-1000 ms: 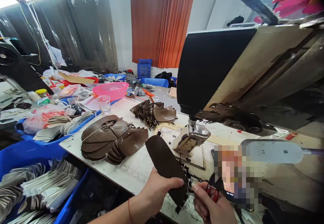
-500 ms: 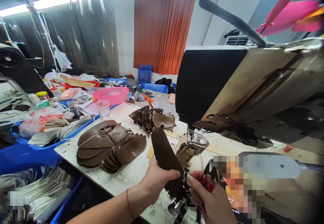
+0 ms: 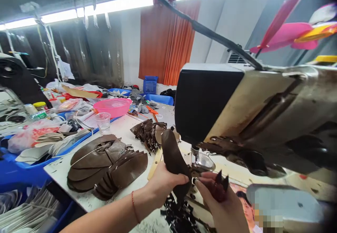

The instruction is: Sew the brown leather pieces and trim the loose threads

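Observation:
My left hand [image 3: 164, 182] is closed on a curved brown leather piece [image 3: 172, 152], holding it tilted upward with the thumb across its near end. At that end, the thumb and fingertips of my right hand [image 3: 217, 198] pinch close to a small metal ring [image 3: 194, 181] on the leather's edge. Small snips [image 3: 222, 184] with dark pointed blades and red handles are tucked in my right palm, tips up. Below both hands hangs a dark cluster of straps and metal bits [image 3: 180, 213]. Just behind stands the sewing machine's presser area [image 3: 202, 162].
The sewing machine head [image 3: 210, 103] looms at the right. Brown leather stacks [image 3: 89, 166] and a bundle of smaller brown pieces [image 3: 147, 133] lie on the white table. Farther back are a clear cup [image 3: 103, 122] and a pink basin [image 3: 113, 107]. A phone-like screen [image 3: 247, 205] lies right.
The view has tilted upward and shifted slightly, so the machine head sits lower. My left hand still grips the leather piece. My right hand has turned a little, showing the snips' tips more clearly.

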Demonstrator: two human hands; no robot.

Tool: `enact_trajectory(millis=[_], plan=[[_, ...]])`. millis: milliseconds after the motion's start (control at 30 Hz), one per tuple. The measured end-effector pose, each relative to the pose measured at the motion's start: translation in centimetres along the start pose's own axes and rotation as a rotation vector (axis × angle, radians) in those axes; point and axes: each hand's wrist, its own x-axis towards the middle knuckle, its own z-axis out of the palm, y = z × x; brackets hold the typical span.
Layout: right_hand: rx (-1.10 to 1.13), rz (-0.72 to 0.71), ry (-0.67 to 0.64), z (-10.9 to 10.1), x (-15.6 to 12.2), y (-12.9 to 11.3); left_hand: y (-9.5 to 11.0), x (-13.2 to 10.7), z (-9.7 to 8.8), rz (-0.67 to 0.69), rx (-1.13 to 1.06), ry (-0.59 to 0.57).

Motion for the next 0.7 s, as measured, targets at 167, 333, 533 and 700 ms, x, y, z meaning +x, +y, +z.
enact_trajectory(millis=[167, 333, 533, 700], plan=[[-0.361, -0.656, -0.172, -2.2, 3.0, 0.4, 0.5, 2.0, 0.7, 0.028, 0.074, 0.017], [-0.536, -1.033, -0.195, -3.1, 5.0, 0.6, 0.8, 3.5, 1.3, 0.055, 0.095, 0.028], [-0.52, -0.894, -0.056, -2.7, 6.1, 1.1, 1.7, 4.7, 2.2, 0.081, 0.091, -0.001], [-0.401, -0.775, -0.038, -2.7, 6.8, 1.0, 1.5, 5.1, 2.4, 0.114, 0.032, -0.046]])
